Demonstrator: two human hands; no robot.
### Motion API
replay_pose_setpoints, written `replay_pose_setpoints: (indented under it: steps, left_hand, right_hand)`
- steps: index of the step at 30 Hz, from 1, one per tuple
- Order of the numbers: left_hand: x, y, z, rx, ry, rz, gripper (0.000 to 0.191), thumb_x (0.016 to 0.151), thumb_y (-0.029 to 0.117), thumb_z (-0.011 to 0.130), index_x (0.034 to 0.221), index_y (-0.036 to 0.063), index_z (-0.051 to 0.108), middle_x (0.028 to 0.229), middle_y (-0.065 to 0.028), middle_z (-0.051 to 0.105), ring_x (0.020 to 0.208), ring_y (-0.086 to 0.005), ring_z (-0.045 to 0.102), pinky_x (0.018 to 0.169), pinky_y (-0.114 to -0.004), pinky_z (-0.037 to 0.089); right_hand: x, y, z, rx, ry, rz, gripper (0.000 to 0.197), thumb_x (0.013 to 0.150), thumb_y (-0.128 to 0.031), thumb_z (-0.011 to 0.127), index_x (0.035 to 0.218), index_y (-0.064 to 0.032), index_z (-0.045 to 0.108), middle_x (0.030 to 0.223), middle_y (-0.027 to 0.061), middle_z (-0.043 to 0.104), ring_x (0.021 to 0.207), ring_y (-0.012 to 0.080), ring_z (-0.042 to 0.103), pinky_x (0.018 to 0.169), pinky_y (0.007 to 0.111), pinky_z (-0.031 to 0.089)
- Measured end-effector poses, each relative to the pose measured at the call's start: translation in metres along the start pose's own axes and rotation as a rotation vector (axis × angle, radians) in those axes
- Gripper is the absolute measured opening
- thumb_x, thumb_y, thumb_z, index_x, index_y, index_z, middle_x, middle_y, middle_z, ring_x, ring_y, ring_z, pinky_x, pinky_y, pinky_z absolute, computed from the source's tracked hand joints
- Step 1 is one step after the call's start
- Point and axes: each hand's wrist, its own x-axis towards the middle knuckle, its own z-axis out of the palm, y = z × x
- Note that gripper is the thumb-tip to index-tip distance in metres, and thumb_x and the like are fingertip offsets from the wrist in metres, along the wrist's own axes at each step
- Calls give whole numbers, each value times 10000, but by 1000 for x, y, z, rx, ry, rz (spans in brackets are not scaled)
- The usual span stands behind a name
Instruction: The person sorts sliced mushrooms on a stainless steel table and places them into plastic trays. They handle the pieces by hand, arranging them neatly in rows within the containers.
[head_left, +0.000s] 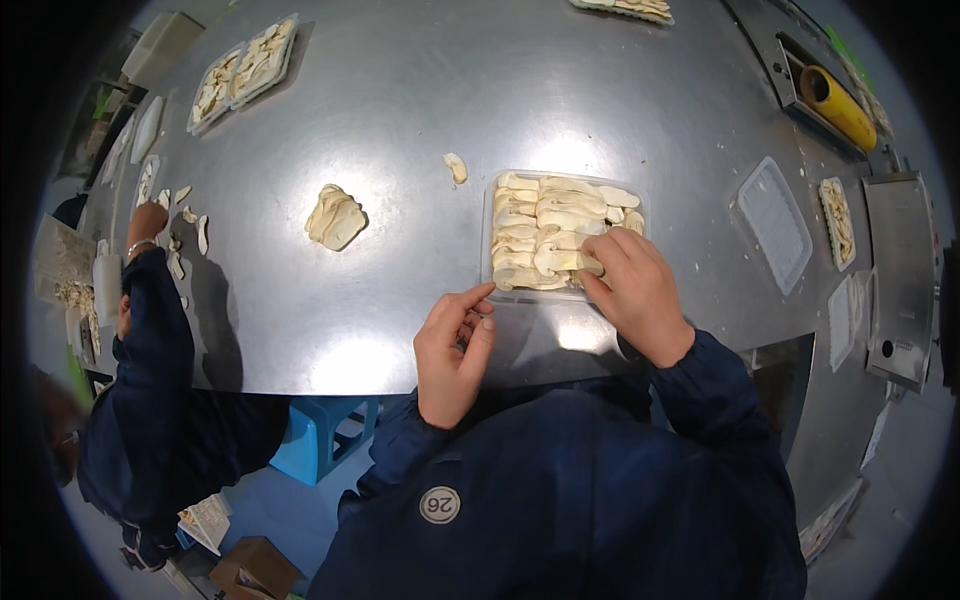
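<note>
A clear plastic tray (489, 225) lies on the steel table, filled with overlapping rows of pale mushroom slices (566, 202). At its right front corner, my right hand (636, 289) pinches a mushroom slice (571, 262) between thumb and fingers, low over the other slices. My left hand (455, 349) rests at the tray's near left corner, fingers loosely curled and apart, with nothing in them. Left of the tray sits a small heap of mushroom slices (335, 217). One loose slice (455, 168) lies just beyond the tray's left side.
A co-worker's arm (154, 300) reaches over loose slices at the left. Filled trays (244, 71) stand at the far left. To the right are an empty tray (775, 225), a smaller filled tray (837, 223) and a yellow film roll (838, 105). A blue stool (300, 442) stands below the edge.
</note>
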Motion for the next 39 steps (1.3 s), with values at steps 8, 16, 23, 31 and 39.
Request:
replay_pose_setpoints:
  steps: [8, 16, 23, 31, 39]
  left_hand:
    - [-1, -5, -3, -15, 31, -25, 314, 875, 0, 530, 1176, -20, 617, 947, -57, 576, 810, -106, 526, 734, -224, 440]
    - [9, -7, 10, 18, 111, 61, 278, 899, -2, 518, 1159, -8, 618, 896, -61, 549, 805, -130, 523, 725, -244, 439]
    - [7, -13, 16, -29, 316, 110, 234, 929, 34, 457, 1093, -38, 607, 796, -27, 449, 660, -91, 420, 593, -231, 352]
    - [49, -60, -11, -127, 605, 370, 240, 981, 110, 416, 1115, 17, 592, 722, 17, 400, 657, -81, 356, 620, -224, 323]
    - [72, -79, -18, 49, 658, 325, 230, 980, 121, 433, 1084, 13, 607, 686, 28, 387, 633, -72, 354, 624, -225, 319]
  right_hand:
    - [-9, 20, -28, 44, 155, 218, 230, 753, -96, 710, 942, -13, 608, 868, 122, 592, 801, 298, 588, 693, 363, 474]
    - [-88, 92, -108, -79, 407, 634, 148, 841, -108, 657, 964, -27, 645, 835, 100, 632, 710, 194, 601, 628, 297, 489]
    - [-112, 115, -155, -41, 502, 774, 143, 836, -129, 636, 889, 2, 655, 851, 131, 629, 740, 236, 627, 650, 326, 485]
    - [-181, 275, -231, -498, 584, 966, 153, 811, -112, 619, 916, -10, 666, 950, 150, 644, 902, 325, 616, 757, 411, 491]
    - [-163, 369, -252, -874, 409, 694, 231, 790, -37, 583, 1009, -79, 648, 1025, 132, 620, 1015, 317, 576, 834, 415, 479]
